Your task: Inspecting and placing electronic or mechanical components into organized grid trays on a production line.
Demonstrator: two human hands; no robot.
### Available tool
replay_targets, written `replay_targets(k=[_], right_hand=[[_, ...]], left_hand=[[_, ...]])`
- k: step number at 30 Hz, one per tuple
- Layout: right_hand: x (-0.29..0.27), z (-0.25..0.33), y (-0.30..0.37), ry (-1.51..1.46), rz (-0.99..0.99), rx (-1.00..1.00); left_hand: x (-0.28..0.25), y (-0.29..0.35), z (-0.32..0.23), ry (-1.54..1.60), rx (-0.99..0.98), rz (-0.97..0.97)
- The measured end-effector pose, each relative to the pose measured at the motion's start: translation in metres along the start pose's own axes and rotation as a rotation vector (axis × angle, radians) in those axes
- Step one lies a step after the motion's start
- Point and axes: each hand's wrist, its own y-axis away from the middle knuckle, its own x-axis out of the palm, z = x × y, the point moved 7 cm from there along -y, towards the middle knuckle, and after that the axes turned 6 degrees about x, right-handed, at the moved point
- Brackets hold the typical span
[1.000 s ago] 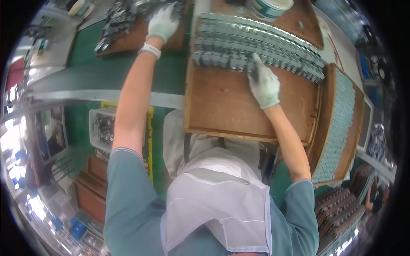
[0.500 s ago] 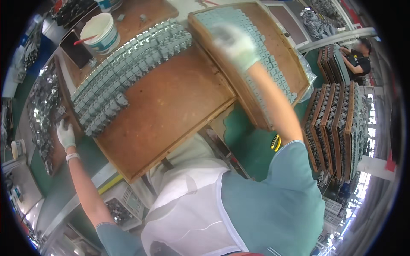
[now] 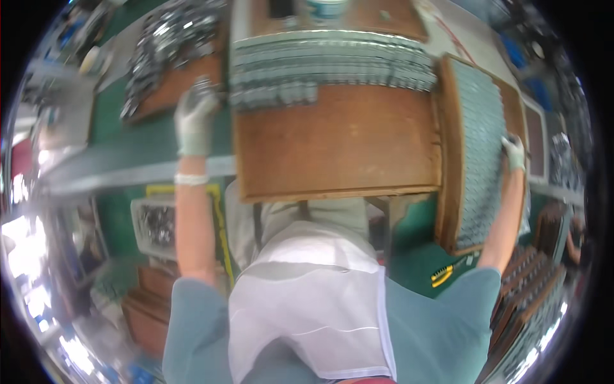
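My left hand, in a white glove, is at the near right edge of a pile of shiny metal parts on a board. Its fingers are closed around a small grey metal part, somewhat blurred. Far to the right, my gloved right hand touches the edge of the rows of grey metal parts in a wooden tray. Those fingers are pinched together; what they hold is too small to tell. Between my hands lies another wooden tray, with rows of metal parts along its far side.
A white tub stands beyond the middle tray. Yellow-handled pliers lie below the right tray. A crate of metal parts sits left of my legs. Stacked loaded trays stand at lower right, with a co-worker's arm beyond.
My view has turned, so the middle tray now lies square before me. My right hand has moved from the tray's far end toward its right side. My left hand has closed at the pile's edge.
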Motion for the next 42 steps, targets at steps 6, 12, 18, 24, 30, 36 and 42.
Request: replay_targets(k=[6,12,18,24,30,36,42], right_hand=[[-0.012,0.015,-0.014,0.121,-0.052,-0.078],[0.125,0.171,0.122,-0.064,0.121,-0.240],[0.358,0.263,0.332,-0.370,0.749,-0.194],[0.425,0.280,0.387,-0.564,1.081,-0.102],[0.419,0.286,0.384,-0.330,0.905,-0.340],[0.416,0.288,0.386,-0.278,0.824,-0.459],[0.410,0.288,0.384,-0.307,0.770,-0.480]], left_hand=[[0.027,0.040,-0.015,0.179,-0.091,0.038],[0.061,0.084,-0.025,-0.048,-0.195,0.272],[0.113,0.125,0.004,0.099,-0.337,0.370],[0.119,0.136,0.012,0.100,-0.403,0.375],[0.123,0.139,0.008,0.052,-0.351,0.408],[0.114,0.134,0.026,0.077,-0.326,0.342],[0.118,0.130,0.031,0.091,-0.385,0.301]])
